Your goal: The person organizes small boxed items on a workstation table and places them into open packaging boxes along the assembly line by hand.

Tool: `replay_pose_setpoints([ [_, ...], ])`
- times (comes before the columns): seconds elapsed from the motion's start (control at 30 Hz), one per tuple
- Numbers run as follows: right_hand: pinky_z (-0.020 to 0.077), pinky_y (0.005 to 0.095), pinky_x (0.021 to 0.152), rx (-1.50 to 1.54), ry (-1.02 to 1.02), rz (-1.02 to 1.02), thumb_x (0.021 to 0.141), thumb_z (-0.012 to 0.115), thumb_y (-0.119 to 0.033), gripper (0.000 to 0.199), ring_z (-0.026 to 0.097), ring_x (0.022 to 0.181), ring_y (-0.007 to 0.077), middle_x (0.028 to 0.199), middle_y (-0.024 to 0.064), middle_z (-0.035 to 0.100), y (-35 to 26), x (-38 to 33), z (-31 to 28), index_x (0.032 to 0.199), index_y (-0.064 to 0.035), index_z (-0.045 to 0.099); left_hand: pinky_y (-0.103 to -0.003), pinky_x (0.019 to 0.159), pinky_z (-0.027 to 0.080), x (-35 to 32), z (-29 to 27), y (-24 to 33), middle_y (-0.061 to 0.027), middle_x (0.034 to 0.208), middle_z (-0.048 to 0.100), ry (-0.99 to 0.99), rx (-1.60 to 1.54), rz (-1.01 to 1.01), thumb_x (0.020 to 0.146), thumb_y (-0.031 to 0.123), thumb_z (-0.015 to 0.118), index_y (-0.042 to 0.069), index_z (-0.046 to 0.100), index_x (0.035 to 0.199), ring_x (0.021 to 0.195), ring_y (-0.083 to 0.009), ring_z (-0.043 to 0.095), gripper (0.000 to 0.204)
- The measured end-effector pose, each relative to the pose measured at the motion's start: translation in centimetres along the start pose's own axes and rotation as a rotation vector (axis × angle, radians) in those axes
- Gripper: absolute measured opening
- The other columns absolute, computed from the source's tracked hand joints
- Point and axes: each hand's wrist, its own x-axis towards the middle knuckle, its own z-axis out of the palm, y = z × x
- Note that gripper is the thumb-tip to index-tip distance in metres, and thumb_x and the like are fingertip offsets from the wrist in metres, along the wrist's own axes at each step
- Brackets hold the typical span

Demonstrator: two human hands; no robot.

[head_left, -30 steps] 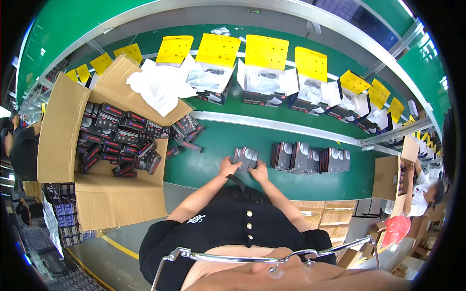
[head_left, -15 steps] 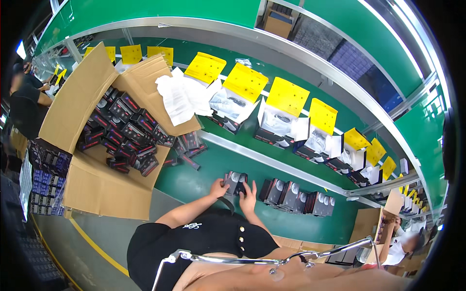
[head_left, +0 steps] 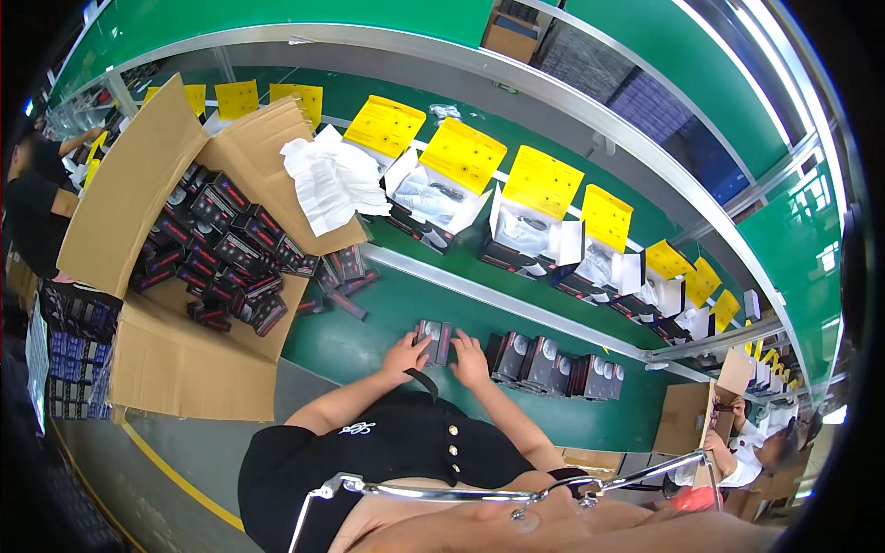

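Upright, small dark box [head_left: 433,342], between left hand [head_left: 404,355], right hand [head_left: 468,359]

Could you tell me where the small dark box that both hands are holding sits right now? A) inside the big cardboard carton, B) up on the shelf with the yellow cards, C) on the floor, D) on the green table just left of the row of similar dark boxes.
D: the left hand and right hand flank the small dark box on the green table, with the row of dark boxes just to its right.
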Motion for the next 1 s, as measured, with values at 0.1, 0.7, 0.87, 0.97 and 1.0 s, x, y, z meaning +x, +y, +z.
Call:
replay_pose_setpoints([
  [0.1,0.0385,0.0439,0.109,0.122,-0.059,0.067,0.059,0.088,-0.023,0.091,0.042,0.13,0.039,0.145,0.0188,0.041,-1.4,-1.2,1.2,0.136,-0.0016,0.044,-0.047,0.086,0.052,-0.9,-0.9,-0.3,-0.0184,0.12,0.051,-0.034,0.053,-0.013,0.087,0.024,0.061,0.018,0.057,0.134,0.106,-0.0382,0.058,0.048],
  [0.7,0.0577,0.0413,0.084,0.344,0.23,0.146,0.074,0.073,-0.002,0.07,0.065,0.102,0.0363,0.143,0.0184,0.043,0.6,-1.8,7.0,0.14,-0.0133,0.049,-0.047,0.079,0.053,0.2,1.5,-1.2,-0.019,0.112,0.057,0.034,-0.001,0.036,0.088,0.025,0.063,0.015,0.06,0.131,0.092,-0.0395,0.063,0.044],
  [0.87,0.0571,0.0375,0.086,0.895,0.196,0.501,0.074,0.075,-0.002,0.078,0.061,0.113,0.0342,0.143,0.0206,0.039,3.1,-3.0,7.0,0.144,-0.0116,0.042,-0.048,0.076,0.053,0.2,1.9,-0.7,-0.0177,0.11,0.057,0.064,-0.02,0.021,0.088,0.026,0.062,0.015,0.059,0.13,0.089,-0.0395,0.063,0.043],
  [0.97,0.0504,0.044,0.097,0.311,0.272,0.41,0.07,0.081,-0.01,0.085,0.052,0.123,0.0391,0.147,0.0222,0.033,0.5,-1.2,5.5,0.145,-0.0126,0.041,-0.048,0.076,0.053,0.3,1.9,-2.1,-0.018,0.109,0.057,0.095,-0.022,0.003,0.088,0.027,0.062,0.016,0.06,0.13,0.088,-0.04,0.062,0.043],
  [1.0,0.0504,0.044,0.097,0.311,0.278,0.415,0.07,0.081,-0.01,0.085,0.052,0.123,0.0391,0.147,0.0222,0.033,0.4,-0.3,5.7,0.145,-0.0126,0.041,-0.048,0.076,0.053,0.6,1.9,-2.3,-0.0183,0.109,0.057,0.093,-0.009,0.015,0.089,0.027,0.062,0.016,0.059,0.13,0.088,-0.04,0.063,0.043],
])
